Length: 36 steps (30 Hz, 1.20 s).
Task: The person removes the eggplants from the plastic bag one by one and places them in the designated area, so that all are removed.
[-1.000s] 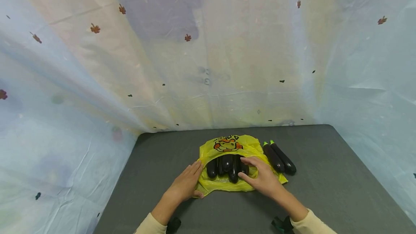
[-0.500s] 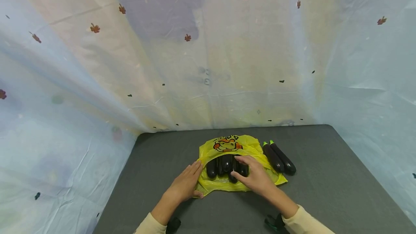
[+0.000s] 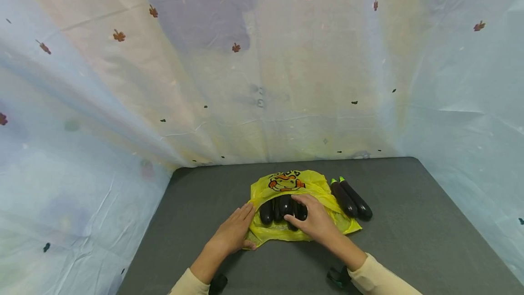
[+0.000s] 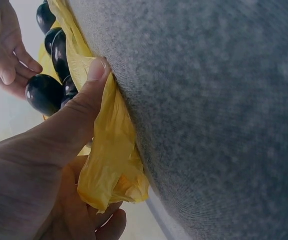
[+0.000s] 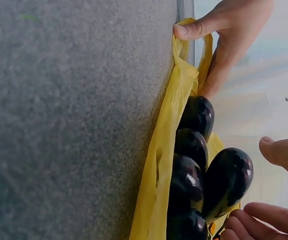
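A yellow plastic bag (image 3: 319, 185) lies on the table with several dark eggplants in its mouth, blunt ends toward me. One eggplant (image 5: 229, 182) rests on top of the others. My left hand (image 3: 233, 231) holds the bag's left edge, thumb on the near side and fingers behind. Over the eggplants hovers my right hand (image 3: 315, 222), thumb and fingers spread around the top one. In the right wrist view its thumb (image 5: 284, 152) stands apart from that eggplant, while the fingertips are close below it; contact is unclear. The eggplants' stem ends are hidden inside the bag.
Two more eggplants, one nearer the bag (image 3: 343, 198) and one outer (image 3: 357, 200), lie side by side right of the bag, green stems pointing away. The dark grey table (image 3: 409, 240) ends at a patterned pale curtain (image 3: 286, 131) behind and at both sides.
My right hand has moved left across the eggplants, from the right-hand ones to the top middle one. The left hand and the bag have stayed in place.
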Available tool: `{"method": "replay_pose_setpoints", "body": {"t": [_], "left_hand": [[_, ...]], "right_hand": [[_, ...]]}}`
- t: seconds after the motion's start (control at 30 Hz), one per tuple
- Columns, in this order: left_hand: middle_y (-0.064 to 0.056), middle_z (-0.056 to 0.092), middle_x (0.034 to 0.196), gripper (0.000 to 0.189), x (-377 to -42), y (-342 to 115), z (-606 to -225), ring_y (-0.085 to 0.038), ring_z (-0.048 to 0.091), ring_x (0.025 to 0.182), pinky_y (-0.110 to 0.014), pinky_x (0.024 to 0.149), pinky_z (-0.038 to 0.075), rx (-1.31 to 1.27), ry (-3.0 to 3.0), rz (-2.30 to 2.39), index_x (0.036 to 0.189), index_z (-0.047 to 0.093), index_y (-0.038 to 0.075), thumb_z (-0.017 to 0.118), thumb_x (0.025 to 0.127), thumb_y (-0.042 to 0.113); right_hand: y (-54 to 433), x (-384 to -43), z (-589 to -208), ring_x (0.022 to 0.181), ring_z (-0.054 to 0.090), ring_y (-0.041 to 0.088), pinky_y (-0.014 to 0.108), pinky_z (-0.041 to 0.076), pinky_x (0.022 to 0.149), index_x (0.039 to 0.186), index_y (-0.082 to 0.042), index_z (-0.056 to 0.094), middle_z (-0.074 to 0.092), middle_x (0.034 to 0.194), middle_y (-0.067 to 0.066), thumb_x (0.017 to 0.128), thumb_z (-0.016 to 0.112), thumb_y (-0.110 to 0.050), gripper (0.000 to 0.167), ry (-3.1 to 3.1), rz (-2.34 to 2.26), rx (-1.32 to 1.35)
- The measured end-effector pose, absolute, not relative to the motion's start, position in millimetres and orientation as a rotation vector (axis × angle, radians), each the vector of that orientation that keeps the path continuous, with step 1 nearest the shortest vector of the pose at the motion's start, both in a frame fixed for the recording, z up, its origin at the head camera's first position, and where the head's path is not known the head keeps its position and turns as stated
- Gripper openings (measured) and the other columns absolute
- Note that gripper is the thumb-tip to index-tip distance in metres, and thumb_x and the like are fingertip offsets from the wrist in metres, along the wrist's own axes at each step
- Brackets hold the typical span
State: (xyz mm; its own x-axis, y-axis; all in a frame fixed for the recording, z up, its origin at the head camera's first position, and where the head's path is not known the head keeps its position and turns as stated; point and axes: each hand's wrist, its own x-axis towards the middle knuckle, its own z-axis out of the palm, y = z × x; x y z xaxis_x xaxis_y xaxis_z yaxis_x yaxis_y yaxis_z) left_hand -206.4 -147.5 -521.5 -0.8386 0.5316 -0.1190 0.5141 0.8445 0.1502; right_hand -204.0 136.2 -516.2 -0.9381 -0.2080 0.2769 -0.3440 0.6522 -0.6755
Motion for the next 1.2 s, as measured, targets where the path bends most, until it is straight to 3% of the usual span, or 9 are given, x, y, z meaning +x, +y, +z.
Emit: {"method": "replay_pose_setpoints", "body": {"t": [0.33, 0.7, 1.2], "left_hand": [[-0.018, 0.031, 0.174, 0.112, -207, -149, -524, -0.035, 0.028, 0.162, -0.050, 0.131, 0.028, 0.812, 2.857, 0.181, 0.166, 0.035, -0.002, 0.090, 0.082, 0.048], [-0.018, 0.031, 0.174, 0.112, -206, -148, -522, -0.034, 0.028, 0.162, -0.050, 0.131, 0.028, 0.806, 2.854, 0.177, 0.166, 0.035, -0.002, 0.090, 0.082, 0.048], [-0.019, 0.031, 0.174, 0.111, -206, -148, -523, -0.035, 0.030, 0.161, -0.050, 0.131, 0.028, 0.824, 2.861, 0.174, 0.165, 0.036, -0.003, 0.090, 0.082, 0.047]], "right_hand": [[130, -209, -521, 0.137, 0.058, 0.043, 0.063, 0.051, 0.111, 0.143, -0.003, 0.066, 0.064, 0.144, 0.019, 0.091, 0.090, -0.034, 0.065, -2.722, 1.111, 0.434], [125, -214, -526, 0.121, 0.065, 0.034, 0.055, 0.058, 0.103, 0.138, -0.003, 0.069, 0.068, 0.129, 0.011, 0.086, 0.094, -0.037, 0.067, -2.657, 1.004, 0.470], [123, -214, -526, 0.128, 0.063, 0.038, 0.057, 0.056, 0.106, 0.138, -0.003, 0.068, 0.067, 0.133, 0.015, 0.087, 0.093, -0.036, 0.066, -2.682, 0.974, 0.410]]}}
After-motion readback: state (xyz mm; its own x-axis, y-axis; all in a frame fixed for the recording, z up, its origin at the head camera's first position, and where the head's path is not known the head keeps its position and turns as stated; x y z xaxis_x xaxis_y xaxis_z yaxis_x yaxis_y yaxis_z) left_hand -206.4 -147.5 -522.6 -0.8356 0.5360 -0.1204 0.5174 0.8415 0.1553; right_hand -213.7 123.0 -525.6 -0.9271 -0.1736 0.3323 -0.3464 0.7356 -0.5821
